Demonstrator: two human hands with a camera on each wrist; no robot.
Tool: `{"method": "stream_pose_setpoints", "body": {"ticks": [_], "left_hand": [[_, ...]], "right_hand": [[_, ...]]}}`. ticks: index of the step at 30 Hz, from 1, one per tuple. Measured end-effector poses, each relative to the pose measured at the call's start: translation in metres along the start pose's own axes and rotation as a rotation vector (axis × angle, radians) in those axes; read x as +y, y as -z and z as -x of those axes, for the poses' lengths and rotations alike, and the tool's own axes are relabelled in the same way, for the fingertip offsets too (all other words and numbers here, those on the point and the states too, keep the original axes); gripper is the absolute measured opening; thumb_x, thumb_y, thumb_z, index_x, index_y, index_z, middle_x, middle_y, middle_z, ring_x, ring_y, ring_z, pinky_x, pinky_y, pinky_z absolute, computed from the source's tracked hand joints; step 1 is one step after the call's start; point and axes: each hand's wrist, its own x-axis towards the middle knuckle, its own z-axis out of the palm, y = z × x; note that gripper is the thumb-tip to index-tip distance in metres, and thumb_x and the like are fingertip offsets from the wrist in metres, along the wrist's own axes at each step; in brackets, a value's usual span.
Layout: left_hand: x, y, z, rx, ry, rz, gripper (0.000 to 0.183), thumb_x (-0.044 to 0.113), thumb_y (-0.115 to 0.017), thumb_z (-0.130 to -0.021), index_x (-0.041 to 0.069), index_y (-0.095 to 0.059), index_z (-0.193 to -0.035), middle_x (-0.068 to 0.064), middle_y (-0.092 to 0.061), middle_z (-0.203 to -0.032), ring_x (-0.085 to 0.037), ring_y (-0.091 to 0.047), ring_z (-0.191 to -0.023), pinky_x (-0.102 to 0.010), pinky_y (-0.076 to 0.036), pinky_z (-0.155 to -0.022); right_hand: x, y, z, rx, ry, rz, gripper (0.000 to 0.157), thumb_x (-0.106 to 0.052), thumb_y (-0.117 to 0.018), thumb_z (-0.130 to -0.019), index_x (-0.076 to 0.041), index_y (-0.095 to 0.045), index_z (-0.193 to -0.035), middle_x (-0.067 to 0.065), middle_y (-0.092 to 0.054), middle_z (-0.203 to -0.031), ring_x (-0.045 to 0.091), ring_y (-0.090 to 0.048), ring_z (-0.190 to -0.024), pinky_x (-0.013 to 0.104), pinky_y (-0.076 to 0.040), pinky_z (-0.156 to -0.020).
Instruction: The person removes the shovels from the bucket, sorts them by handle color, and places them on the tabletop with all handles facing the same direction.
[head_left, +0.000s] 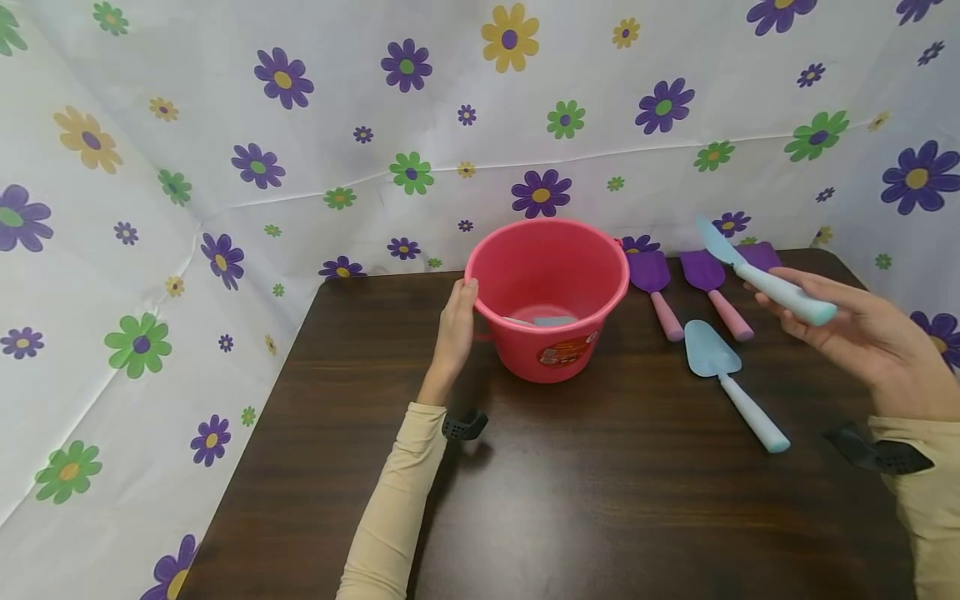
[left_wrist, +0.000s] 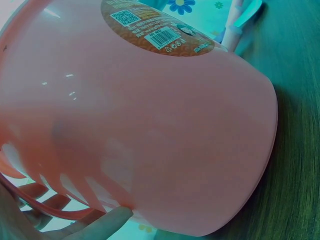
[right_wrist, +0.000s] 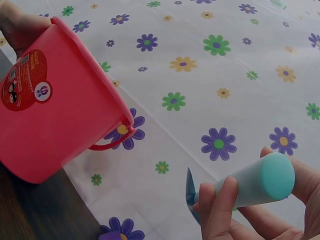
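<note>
A pink bucket (head_left: 547, 342) with an orange label stands upright at the back of the table. My left hand (head_left: 454, 329) grips its left side at the rim; the left wrist view shows the thumb (left_wrist: 112, 222) against the outer wall. Pale pieces (head_left: 553, 321) lie inside, mostly hidden by the front wall. Above the table's right side, my right hand (head_left: 862, 333) holds a garden trowel (head_left: 783, 292) by its pale blue handle, blade pointing up and away. In the right wrist view the fingers wrap the handle (right_wrist: 250, 182). Another pale blue trowel (head_left: 712, 350) lies below it on the table.
Purple-bladed shovels with pink handles, one left (head_left: 651, 275) and one in the middle (head_left: 705, 275), lie right of the bucket; another purple blade (head_left: 759, 255) is partly hidden behind my right hand. A flower-printed sheet (head_left: 442, 83) hangs behind the dark wooden table (head_left: 360, 358).
</note>
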Motion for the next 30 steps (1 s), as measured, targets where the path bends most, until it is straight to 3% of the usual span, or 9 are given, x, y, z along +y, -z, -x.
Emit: {"method": "stream_pose_setpoints", "body": {"ticks": [10,18,30], "left_hand": [[-0.001,-0.001,-0.001,-0.002,0.015,0.023,0.057,0.048,-0.037,-0.107,0.006,-0.048,-0.143,-0.022,-0.058,-0.133,-0.039,-0.059,-0.119,-0.068,-0.058,-0.078],[0.001,-0.002,0.001,0.01,0.011,0.019,0.057,0.048,-0.037,-0.107,0.007,-0.048,-0.145,-0.022,-0.057,-0.134,-0.041,-0.059,-0.119,-0.068,-0.058,-0.075],[0.0,-0.001,0.0,0.002,0.004,0.015,0.058,0.048,-0.036,-0.107,0.005,-0.046,-0.146,-0.023,-0.057,-0.135,-0.043,-0.058,-0.121,-0.071,-0.056,-0.078]], "right_hand": [[0.001,0.011,0.006,-0.053,-0.046,-0.073,0.046,-0.003,-0.026,-0.112,0.005,-0.067,-0.129,0.019,-0.063,-0.126,0.042,-0.067,-0.113,0.043,-0.06,-0.093],[0.0,0.016,0.01,0.013,-0.04,-0.048,0.043,-0.004,-0.03,-0.112,0.003,-0.069,-0.126,0.019,-0.064,-0.123,0.041,-0.068,-0.11,0.041,-0.061,-0.092],[-0.001,0.035,0.018,-0.015,-0.081,-0.08,0.045,-0.008,-0.027,-0.113,0.003,-0.069,-0.128,0.02,-0.064,-0.125,0.041,-0.066,-0.114,0.038,-0.059,-0.097]]}}
